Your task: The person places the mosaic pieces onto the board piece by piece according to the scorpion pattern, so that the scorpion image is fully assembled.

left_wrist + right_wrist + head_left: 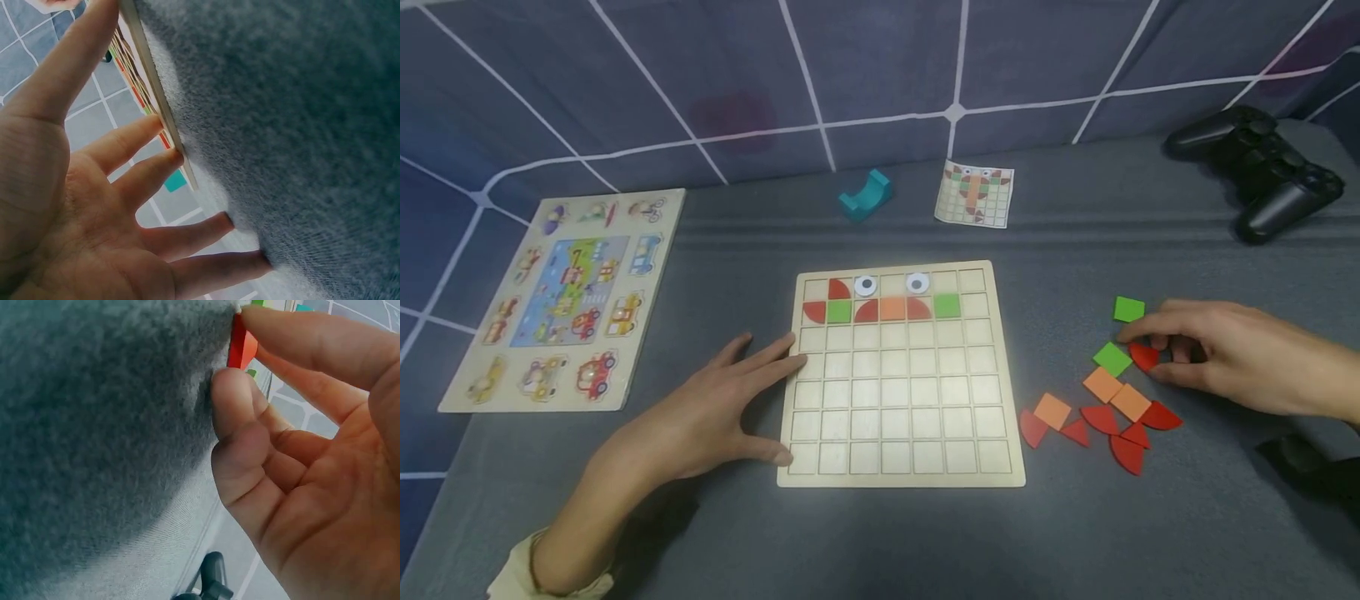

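Observation:
Spread fingers of my left hand (700, 417) touch the left edge of a wooden grid board (895, 479); in the left wrist view, the thumb and two fingertips meet the board's rim. Across the board's top two rows sit red quarter-circles, green and orange squares, and two eye discs (917, 284). To the right of the board, my right hand (1255, 354) pinches a red quarter-circle tile (1143, 357) between thumb and finger, low over the cloth. The right wrist view shows that red tile (240, 344) edge-on, with the other fingers curled below it.
Loose tiles lie around the right hand: green squares (1112, 359), orange squares (1052, 411) and several red pieces (1127, 455). Behind the board are a small pattern card (996, 200) and a teal arched block (868, 198). A vehicle puzzle (651, 317) lies at left, a black game controller (1258, 171) at back right.

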The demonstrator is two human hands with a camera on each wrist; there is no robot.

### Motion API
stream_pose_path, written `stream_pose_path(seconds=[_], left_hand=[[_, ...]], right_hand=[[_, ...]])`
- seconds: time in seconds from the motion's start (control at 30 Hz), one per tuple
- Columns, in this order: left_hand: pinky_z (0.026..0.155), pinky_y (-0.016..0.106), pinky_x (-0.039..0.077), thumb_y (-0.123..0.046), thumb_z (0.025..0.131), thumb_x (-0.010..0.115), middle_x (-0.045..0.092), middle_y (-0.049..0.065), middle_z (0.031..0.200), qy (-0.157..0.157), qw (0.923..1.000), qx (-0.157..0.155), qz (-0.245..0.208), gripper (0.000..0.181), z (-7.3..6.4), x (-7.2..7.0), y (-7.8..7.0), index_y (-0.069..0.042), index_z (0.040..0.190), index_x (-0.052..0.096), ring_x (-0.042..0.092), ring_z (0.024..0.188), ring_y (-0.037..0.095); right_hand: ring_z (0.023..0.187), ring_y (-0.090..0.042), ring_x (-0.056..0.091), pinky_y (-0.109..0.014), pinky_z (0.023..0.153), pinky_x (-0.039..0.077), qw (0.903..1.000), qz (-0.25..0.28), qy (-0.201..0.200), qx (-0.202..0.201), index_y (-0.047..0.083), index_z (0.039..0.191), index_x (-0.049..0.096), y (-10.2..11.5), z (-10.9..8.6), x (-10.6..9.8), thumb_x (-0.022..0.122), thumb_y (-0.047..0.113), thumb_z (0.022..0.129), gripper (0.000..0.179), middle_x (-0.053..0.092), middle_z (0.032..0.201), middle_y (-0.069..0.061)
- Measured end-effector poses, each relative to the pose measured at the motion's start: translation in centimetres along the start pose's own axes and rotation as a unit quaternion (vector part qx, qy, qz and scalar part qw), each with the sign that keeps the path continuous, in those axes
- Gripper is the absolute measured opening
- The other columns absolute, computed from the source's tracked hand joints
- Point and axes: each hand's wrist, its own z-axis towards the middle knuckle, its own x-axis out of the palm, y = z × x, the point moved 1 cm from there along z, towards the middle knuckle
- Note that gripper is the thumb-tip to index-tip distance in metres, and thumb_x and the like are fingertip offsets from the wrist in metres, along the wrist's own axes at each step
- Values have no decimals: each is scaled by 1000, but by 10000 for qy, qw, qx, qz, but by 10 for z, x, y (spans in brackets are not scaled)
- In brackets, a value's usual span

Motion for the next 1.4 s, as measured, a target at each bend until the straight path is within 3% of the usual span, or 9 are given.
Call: stream_pose_path(seconds=[0.1, 0.3, 0.43, 0.67, 0.77, 0.87, 1.1, 1.27, 1.4], left_hand=[[98, 74, 29, -58, 66, 84, 22, 1, 163, -27, 10000, 30, 0, 103, 0, 0, 0, -24, 153, 40, 14, 142, 53], [97, 75, 28, -59, 65, 84, 22, 1, 163, -38, 10000, 38, -21, 104, 0, 1, 1, -24, 153, 40, 13, 142, 53], [98, 73, 29, -56, 66, 85, 21, 0, 163, 26, 10000, -34, -27, 104, 0, 1, 1, -24, 153, 39, 12, 143, 52], [99, 72, 30, -54, 67, 86, 20, -1, 163, 71, 9999, -65, -32, 103, 0, 0, 1, -24, 154, 38, 11, 144, 51], [99, 72, 30, -54, 68, 85, 20, -2, 163, 65, 10000, -41, -49, 103, 0, 0, 2, -25, 154, 38, 11, 144, 51], [99, 72, 30, -54, 68, 85, 20, -2, 163, 54, 10000, -18, -74, 103, 0, 1, 2, -25, 154, 37, 11, 144, 51], [99, 71, 31, -53, 67, 86, 20, -2, 163, 31, 9999, -4, -103, 103, 0, 1, 2, -24, 154, 38, 12, 144, 51], [99, 72, 31, -55, 67, 85, 20, -1, 163, 64, 9999, -46, -79, 103, 0, 0, 1, -24, 154, 38, 12, 144, 51], [98, 73, 30, -56, 67, 85, 20, -1, 163, 94, 9999, -111, -66, 104, 0, 0, 0, -24, 154, 38, 11, 144, 51]], right_hand=[[66, 0, 44, -23, 55, 40, 9998, -45, -160, -79, 12, 108, 72, 1, 0, 2, 88, 11, 72, 40, 52, 81, 12], [65, -8, 44, -26, 55, 37, 9992, -323, -18, 216, 14, 94, 67, 5, 5, 4, 87, 24, 76, 28, 49, 74, 9], [67, -7, 43, -26, 56, 36, 9992, -342, -17, 207, 15, 96, 68, 4, 3, 4, 89, 20, 72, 33, 48, 80, 8], [67, -7, 43, -27, 56, 36, 9978, -553, -356, -57, 23, 83, 66, 4, 1, 3, 90, 14, 69, 29, 53, 87, 10], [66, -9, 43, -27, 55, 35, 9977, -579, -344, 36, 18, 88, 70, 4, -1, 2, 90, 18, 70, 27, 55, 87, 8], [65, -10, 42, -27, 54, 34, 9980, -559, -242, 172, 9, 99, 71, 3, -4, 1, 90, 22, 71, 36, 57, 88, 5], [64, -7, 40, -26, 54, 32, 9982, -514, -227, 186, 7, 105, 70, -1, -7, 2, 89, 16, 72, 39, 50, 79, 9], [61, -5, 38, -24, 51, 31, 9964, -421, -734, -77, 6, 105, 70, 3, -5, -2, 90, 8, 67, 43, 48, 74, 9], [60, -3, 38, -24, 50, 31, 9920, -322, -1161, -388, 13, 100, 72, 16, 4, -10, 90, 7, 67, 38, 49, 74, 11]])
